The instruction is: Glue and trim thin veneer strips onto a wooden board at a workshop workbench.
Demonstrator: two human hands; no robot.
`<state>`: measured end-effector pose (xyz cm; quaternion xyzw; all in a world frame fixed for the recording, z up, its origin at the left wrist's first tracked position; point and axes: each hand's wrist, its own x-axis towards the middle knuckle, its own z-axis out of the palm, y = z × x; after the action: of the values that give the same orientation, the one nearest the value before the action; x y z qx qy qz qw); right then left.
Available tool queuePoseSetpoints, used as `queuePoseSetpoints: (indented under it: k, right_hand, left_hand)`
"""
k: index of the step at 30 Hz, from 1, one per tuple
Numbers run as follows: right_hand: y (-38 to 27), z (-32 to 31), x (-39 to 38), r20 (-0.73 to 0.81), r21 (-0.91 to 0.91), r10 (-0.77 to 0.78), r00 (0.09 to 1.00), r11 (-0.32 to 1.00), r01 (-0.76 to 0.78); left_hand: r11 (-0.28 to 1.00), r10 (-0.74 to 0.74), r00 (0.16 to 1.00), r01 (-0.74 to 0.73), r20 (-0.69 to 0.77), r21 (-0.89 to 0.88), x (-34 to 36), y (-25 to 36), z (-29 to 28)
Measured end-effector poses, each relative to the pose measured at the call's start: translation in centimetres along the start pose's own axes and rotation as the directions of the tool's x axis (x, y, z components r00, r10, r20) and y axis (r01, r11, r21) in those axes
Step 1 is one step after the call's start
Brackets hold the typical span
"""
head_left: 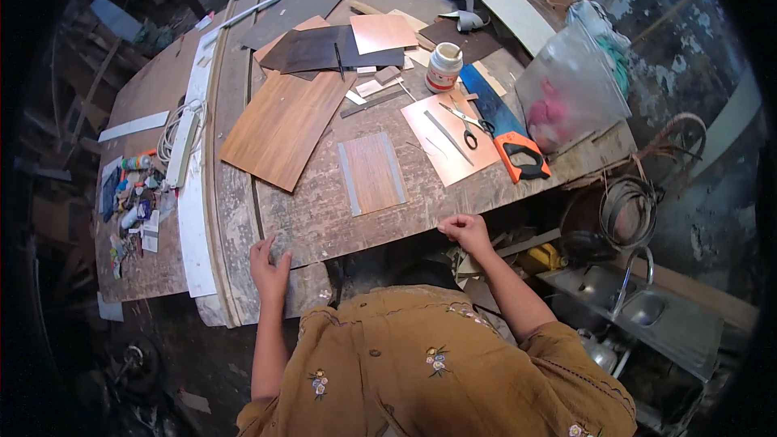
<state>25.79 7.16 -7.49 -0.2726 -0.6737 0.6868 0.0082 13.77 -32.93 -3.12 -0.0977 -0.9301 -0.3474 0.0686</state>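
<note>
Left hand (269,265) lies flat, fingers spread open, on the surface (324,218) near edge. Right hand (465,231) rests there, fingers curled closed, holding nothing. A striped wood-grain panel (371,173) lies just beyond, between them.

A saw (508,133) with an orange handle lay near the scissors (471,125). A white jar (443,67) stood behind them. A clear plastic bag (571,89) sat at the right. A white power strip (183,148) lay far left.

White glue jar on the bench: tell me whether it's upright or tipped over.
Upright. The white jar stands on its base on the workbench, lid on top, beside the blue handsaw.
</note>
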Motion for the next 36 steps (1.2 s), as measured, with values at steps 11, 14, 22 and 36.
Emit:
queuePoseSetpoints:
  k: [11,14,22,36]
  right_hand:
    - [6.5,-1.1,-7.2,-0.329,0.040,0.024,0.944,0.999,-0.011]
    - [7.3,-2.2,-8.6,-0.387,-0.131,-0.040,0.921,0.991,-0.012]
    - [7.8,-1.0,-12.3,-0.439,-0.460,-0.103,0.892,0.879,-0.125]
    - [0.0,-1.0,-5.5,-0.401,-0.561,-0.281,0.872,0.828,0.009]
  left_hand:
    - [0.986,0.093,0.992,-0.080,0.088,-0.146,-1.1,-3.3,-3.3]
    - [0.974,0.121,0.989,-0.102,0.083,-0.202,-1.7,-3.1,-2.9]
    - [0.964,0.189,0.976,-0.163,0.112,-0.210,-2.9,-4.0,-2.1]
    - [0.936,0.024,0.997,0.004,0.076,-0.351,-4.0,-4.5,-1.6]
